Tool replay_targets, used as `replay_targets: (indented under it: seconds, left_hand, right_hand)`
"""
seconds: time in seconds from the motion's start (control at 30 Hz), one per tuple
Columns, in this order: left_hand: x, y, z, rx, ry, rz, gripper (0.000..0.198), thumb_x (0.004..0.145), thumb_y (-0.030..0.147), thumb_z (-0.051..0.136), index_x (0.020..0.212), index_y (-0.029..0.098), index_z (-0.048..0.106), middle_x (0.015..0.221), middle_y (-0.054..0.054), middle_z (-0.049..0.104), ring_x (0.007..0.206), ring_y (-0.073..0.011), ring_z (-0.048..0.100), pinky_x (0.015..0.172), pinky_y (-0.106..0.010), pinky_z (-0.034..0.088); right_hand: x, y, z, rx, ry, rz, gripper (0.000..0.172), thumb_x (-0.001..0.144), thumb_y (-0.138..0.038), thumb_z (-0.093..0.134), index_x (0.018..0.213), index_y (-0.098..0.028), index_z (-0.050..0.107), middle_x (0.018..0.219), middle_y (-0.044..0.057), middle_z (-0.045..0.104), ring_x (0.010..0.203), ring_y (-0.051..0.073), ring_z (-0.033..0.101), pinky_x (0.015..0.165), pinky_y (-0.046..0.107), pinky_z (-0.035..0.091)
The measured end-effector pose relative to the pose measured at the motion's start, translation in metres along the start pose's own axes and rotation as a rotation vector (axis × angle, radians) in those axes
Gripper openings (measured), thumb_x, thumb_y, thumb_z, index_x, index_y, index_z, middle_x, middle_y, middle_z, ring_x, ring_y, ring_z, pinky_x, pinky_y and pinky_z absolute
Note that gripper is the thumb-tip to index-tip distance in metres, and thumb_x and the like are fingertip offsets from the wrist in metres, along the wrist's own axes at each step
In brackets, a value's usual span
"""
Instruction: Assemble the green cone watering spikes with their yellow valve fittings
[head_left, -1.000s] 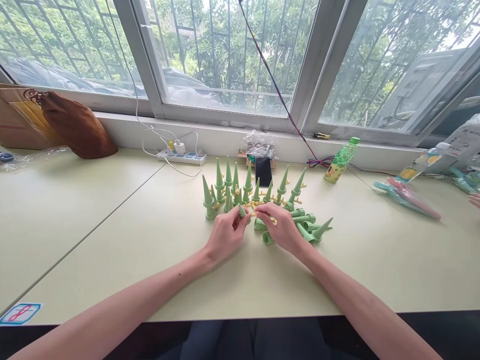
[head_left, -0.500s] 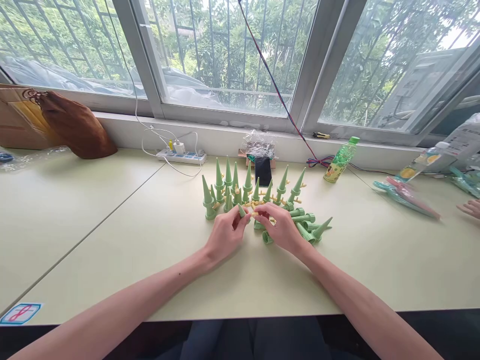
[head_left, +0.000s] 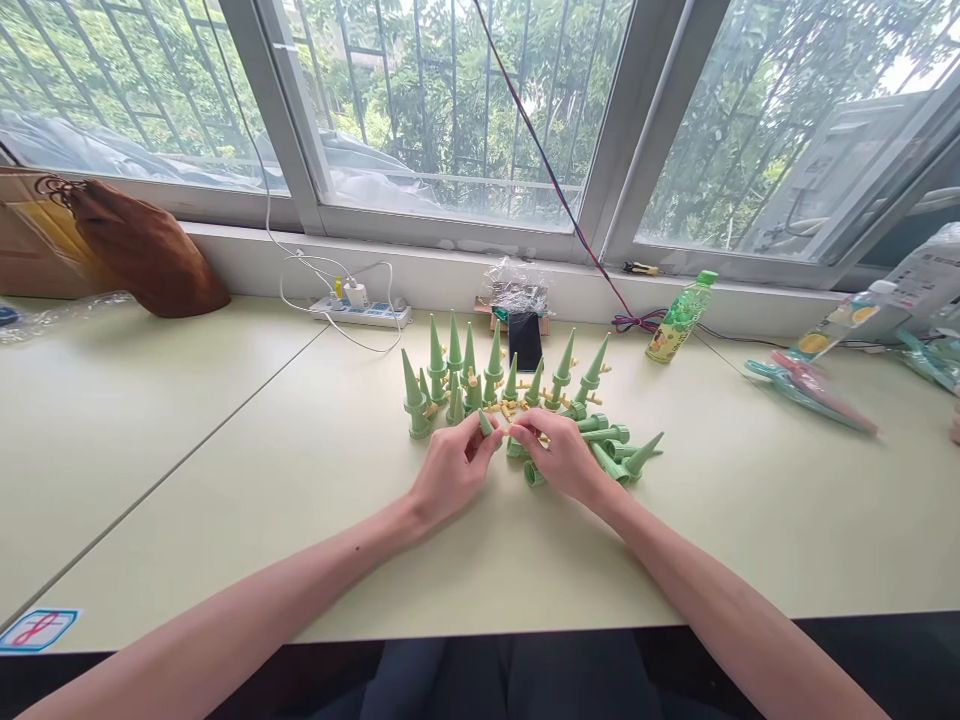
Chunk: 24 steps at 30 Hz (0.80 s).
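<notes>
My left hand point(head_left: 455, 465) is closed on a green plastic spike point(head_left: 486, 424), whose tapered tip shows above the fingers. Close beside it, my right hand point(head_left: 559, 452) pinches a small yellow valve piece point(head_left: 507, 431) against the spike's side; the fingers hide most of it. Behind both hands stand several upright green spikes point(head_left: 437, 350) with yellow side valves. More loose yellow valves point(head_left: 513, 407) lie just beyond my fingertips. To the right of my right hand, several green spikes point(head_left: 611, 434) lie on their sides in a pile.
At the back of the pale table point(head_left: 247, 480) are a power strip point(head_left: 375, 316), a phone point(head_left: 525, 342) and a green-capped bottle point(head_left: 681, 318). A brown drawstring bag point(head_left: 150, 250) stands at the left. Plastic-wrapped items point(head_left: 817, 392) and another bottle point(head_left: 840, 325) lie at the right.
My hands stay almost in place, the yellow piece still between them at the spike. Another person's hand at the right edge has mostly drawn out of view.
</notes>
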<state>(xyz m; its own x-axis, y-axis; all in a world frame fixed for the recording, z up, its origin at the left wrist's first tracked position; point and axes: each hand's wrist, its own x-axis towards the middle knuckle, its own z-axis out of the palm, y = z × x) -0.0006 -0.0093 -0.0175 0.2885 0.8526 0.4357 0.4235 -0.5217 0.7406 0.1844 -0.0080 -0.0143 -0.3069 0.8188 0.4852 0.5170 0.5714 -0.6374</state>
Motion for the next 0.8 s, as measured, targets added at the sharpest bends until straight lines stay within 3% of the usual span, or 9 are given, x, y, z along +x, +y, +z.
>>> replay_targets:
  seconds: [0.2, 0.37, 0.63, 0.8]
  left_hand:
    - [-0.0002, -0.0020, 0.0004, 0.011, 0.020, -0.007, 0.023, 0.094, 0.037, 0.051, 0.087, 0.017, 0.060, 0.055, 0.007, 0.039, 0.049, -0.0084, 0.029, 0.049, -0.022, 0.028]
    - [0.0000, -0.0016, 0.0004, 0.029, 0.009, -0.012, 0.025, 0.095, 0.038, 0.050, 0.086, 0.017, 0.060, 0.055, 0.006, 0.037, 0.050, -0.0089, 0.029, 0.050, -0.023, 0.028]
    - [-0.0008, -0.0014, 0.0000, 0.033, 0.002, -0.009, 0.025, 0.095, 0.038, 0.049, 0.085, 0.017, 0.059, 0.055, 0.006, 0.037, 0.050, -0.0091, 0.028, 0.050, -0.023, 0.028]
    - [-0.0006, -0.0013, 0.0001, 0.038, 0.020, -0.016, 0.025, 0.095, 0.039, 0.049, 0.085, 0.017, 0.060, 0.055, 0.006, 0.037, 0.050, -0.0090, 0.028, 0.050, -0.023, 0.029]
  right_hand:
    - [-0.0007, -0.0010, -0.0008, 0.057, 0.028, -0.031, 0.016, 0.096, -0.034, 0.054, 0.097, -0.020, 0.062, 0.084, 0.003, 0.065, 0.075, 0.016, 0.058, 0.072, 0.029, 0.046]
    - [-0.0007, -0.0036, -0.0010, 0.044, 0.002, -0.060, 0.014, 0.097, -0.030, 0.052, 0.092, -0.020, 0.062, 0.081, 0.003, 0.063, 0.073, 0.016, 0.057, 0.069, 0.028, 0.045]
    - [0.0001, -0.0005, -0.0007, -0.012, -0.035, -0.015, 0.026, 0.098, -0.031, 0.048, 0.078, -0.019, 0.059, 0.069, 0.000, 0.056, 0.065, 0.014, 0.050, 0.064, 0.027, 0.040]
    - [-0.0010, -0.0011, -0.0009, 0.012, -0.016, -0.014, 0.014, 0.096, -0.030, 0.054, 0.092, -0.019, 0.061, 0.076, 0.000, 0.062, 0.070, 0.014, 0.055, 0.069, 0.028, 0.043]
